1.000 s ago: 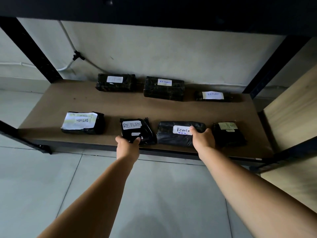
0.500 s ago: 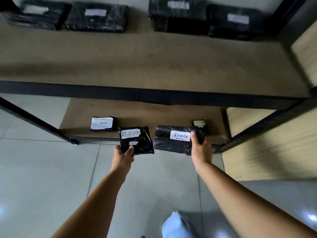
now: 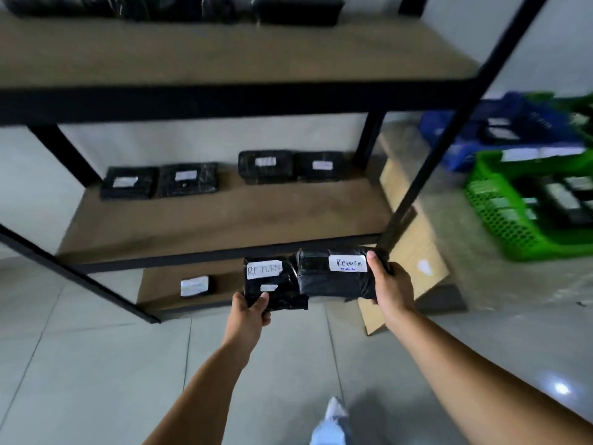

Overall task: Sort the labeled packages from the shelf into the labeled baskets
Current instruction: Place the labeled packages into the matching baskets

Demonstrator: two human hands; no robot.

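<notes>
At the far left, a black metal shelf unit (image 3: pixel 224 101) fills most of the view, its diagonal front brace (image 3: pixel 80 274) running down toward the tiled floor (image 3: pixel 80 364). On the middle shelf board (image 3: pixel 224 216) four black wrapped packages (image 3: pixel 187 179) lie along the far edge in two pairs, each with a small white label too blurred to read. On the bottom board, to the left of the hands, one more package (image 3: pixel 194 286) lies with a white label facing up.

The left hand (image 3: pixel 248 314) clamps the near edge of a black package marked "RETURN" (image 3: pixel 272 284), thumb on top and fingers underneath, holding it in the air in front of the bottom shelf. Touching its right side is a bulkier black package labeled "Return" (image 3: pixel 335 274), clasped at its right end by the right hand (image 3: pixel 390 285), thumb over the top edge.

Just behind the right hand stands the shelf's front right post (image 3: pixel 449 130), between the packages and the baskets. A flat piece of cardboard (image 3: pixel 414 248) lies on the floor under it. Further right, a blue basket (image 3: pixel 465 133) sits far back and a green basket (image 3: pixel 500 216) nearer, both already holding dark packages with white labels.
</notes>
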